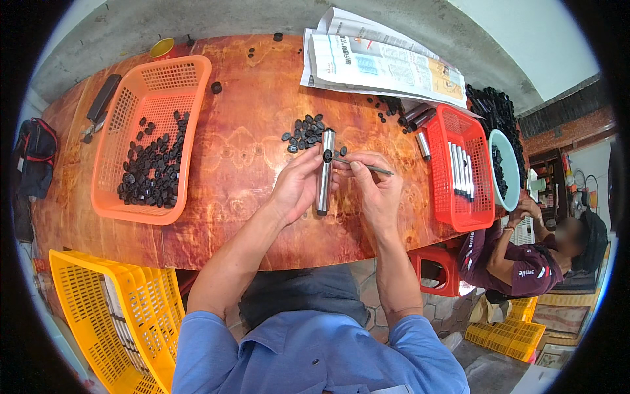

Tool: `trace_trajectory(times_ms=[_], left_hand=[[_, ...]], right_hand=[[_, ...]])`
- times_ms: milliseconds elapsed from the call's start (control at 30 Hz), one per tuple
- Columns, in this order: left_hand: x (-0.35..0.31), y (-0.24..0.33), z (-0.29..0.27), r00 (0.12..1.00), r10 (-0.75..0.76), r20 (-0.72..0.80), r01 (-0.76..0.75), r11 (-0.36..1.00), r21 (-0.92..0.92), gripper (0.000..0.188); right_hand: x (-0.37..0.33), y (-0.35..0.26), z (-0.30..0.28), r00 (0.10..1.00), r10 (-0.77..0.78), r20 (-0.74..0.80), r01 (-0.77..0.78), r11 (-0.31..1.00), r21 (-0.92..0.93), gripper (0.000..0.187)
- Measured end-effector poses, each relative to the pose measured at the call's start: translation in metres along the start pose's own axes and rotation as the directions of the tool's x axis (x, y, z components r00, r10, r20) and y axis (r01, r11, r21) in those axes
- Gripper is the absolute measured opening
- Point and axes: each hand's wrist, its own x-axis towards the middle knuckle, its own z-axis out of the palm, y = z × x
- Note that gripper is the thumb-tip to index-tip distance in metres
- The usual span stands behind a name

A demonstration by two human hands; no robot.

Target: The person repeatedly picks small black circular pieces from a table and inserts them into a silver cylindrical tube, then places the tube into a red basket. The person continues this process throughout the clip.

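My left hand (298,185) grips a shiny metal tube (323,187) with black ends, held upright in the picture above the table. Against the tube's upper part sits a small black oval piece (327,156), close to my left fingertips. Pinched in my right hand (374,187) is a thin dark rod-like tool (379,170), its tip reaching toward that piece; whether they touch is too small to tell. Some right fingers are hidden behind the tube. Just beyond lies a loose pile of black oval pieces (306,132).
An orange basket (102,177) of black pieces stands left. At right are a red basket (464,220) with metal tubes, a pale teal bowl (493,138) and many dark parts (492,105). Newspapers (387,62) lie behind. Yellow crates (75,285) flank me; a co-worker (518,262) sits right.
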Motion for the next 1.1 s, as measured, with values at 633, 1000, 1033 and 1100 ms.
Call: trace_trajectory(times_ms=[633,1000,1033,1100], left_hand=[[0.0,-0.006,-0.005,0.997,0.053,-0.047,-0.047,0.991,0.122,0.039],[0.003,0.0,-0.004,0.993,0.105,-0.055,-0.091,0.972,0.215,0.035],[0.003,0.001,-0.003,0.99,0.114,-0.085,-0.095,0.975,0.201,0.035],[0.003,0.003,-0.002,0.98,0.133,-0.15,-0.107,0.979,0.174,0.034]], right_hand=[[-0.002,0.019,0.018,0.99,-0.052,-0.133,0.063,0.995,0.08,0.009],[0.0,0.023,0.013,0.988,0.095,-0.125,-0.055,0.954,0.294,0.018],[0.0,0.021,0.009,0.991,0.035,-0.133,-0.007,0.979,0.205,0.017],[0.005,0.018,-0.006,0.988,-0.085,-0.129,0.089,0.996,0.023,0.015]])
